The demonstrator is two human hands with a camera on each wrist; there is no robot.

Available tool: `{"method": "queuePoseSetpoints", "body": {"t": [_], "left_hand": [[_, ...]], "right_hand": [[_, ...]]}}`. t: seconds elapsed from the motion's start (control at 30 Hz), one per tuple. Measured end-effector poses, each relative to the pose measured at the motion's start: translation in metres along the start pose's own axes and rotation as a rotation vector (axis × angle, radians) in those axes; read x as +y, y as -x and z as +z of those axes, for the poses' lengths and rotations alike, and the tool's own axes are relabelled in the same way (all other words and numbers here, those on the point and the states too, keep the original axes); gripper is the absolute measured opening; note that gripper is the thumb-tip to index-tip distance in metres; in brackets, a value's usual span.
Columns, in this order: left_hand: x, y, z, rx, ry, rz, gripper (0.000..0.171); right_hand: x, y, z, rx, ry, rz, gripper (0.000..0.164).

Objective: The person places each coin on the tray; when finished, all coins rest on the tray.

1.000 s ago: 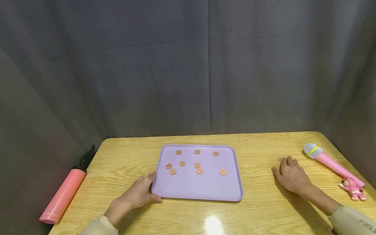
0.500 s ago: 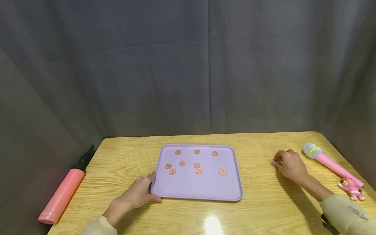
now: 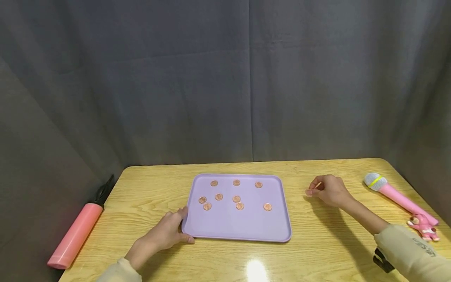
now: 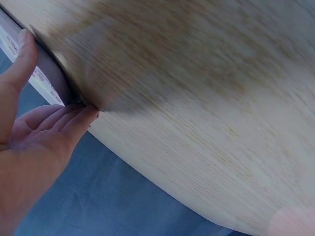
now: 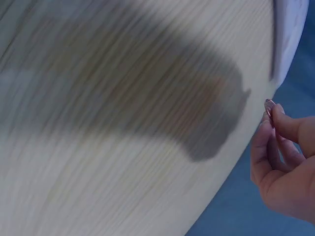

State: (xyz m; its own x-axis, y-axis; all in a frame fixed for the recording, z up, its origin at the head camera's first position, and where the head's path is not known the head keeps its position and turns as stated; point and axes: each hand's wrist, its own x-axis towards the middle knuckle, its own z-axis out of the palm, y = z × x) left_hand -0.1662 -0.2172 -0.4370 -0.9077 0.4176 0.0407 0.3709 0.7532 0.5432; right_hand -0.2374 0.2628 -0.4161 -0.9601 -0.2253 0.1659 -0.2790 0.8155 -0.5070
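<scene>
A flat lilac tray (image 3: 225,225) lies on the wooden table with several copper-coloured coins (image 3: 236,199) scattered over it. My left hand (image 3: 165,232) holds the tray's near left corner, fingers along the left side and thumb against the front rim. In the left wrist view, that thumb (image 4: 23,61) lies along the tray's outer wall. To the right of the tray, my right hand (image 3: 329,191) pinches one coin (image 5: 269,106) between thumb and fingertips, raised above the tabletop.
A pink hand pump (image 3: 76,235) with a black nozzle lies at the table's left edge. On the right are a pink toy microphone (image 3: 394,196) and a small pink bear figure (image 3: 423,226). A grey curtain (image 3: 190,98) surrounds the back and sides.
My right hand has picked a coin up off the table and carried it left, closer to the tray. The left hand and the tray have stayed where they were.
</scene>
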Motion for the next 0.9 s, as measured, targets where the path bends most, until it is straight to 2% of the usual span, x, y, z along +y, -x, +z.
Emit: {"method": "queuePoseSetpoints", "body": {"t": [0.1, 0.2, 0.33, 0.63, 0.9], "left_hand": [[-0.001, 0.000, -0.001, -0.001, -0.002, 0.003, 0.097], [-0.001, 0.000, -0.001, -0.002, 0.002, 0.010, 0.095], [0.000, -0.001, -0.001, -0.010, 0.014, 0.022, 0.093], [0.003, -0.003, 0.000, -0.010, 0.016, -0.015, 0.095], [0.003, -0.001, 0.000, -0.012, 0.019, -0.008, 0.095]], "right_hand": [[-0.028, -0.002, 0.010, -0.013, -0.037, -0.030, 0.010], [-0.051, -0.002, 0.022, -0.069, -0.075, -0.082, 0.010], [-0.070, 0.005, 0.038, -0.154, -0.121, -0.120, 0.013], [-0.083, 0.015, 0.054, -0.221, -0.154, -0.149, 0.015], [-0.090, 0.015, 0.062, -0.303, -0.119, -0.166, 0.016]]}}
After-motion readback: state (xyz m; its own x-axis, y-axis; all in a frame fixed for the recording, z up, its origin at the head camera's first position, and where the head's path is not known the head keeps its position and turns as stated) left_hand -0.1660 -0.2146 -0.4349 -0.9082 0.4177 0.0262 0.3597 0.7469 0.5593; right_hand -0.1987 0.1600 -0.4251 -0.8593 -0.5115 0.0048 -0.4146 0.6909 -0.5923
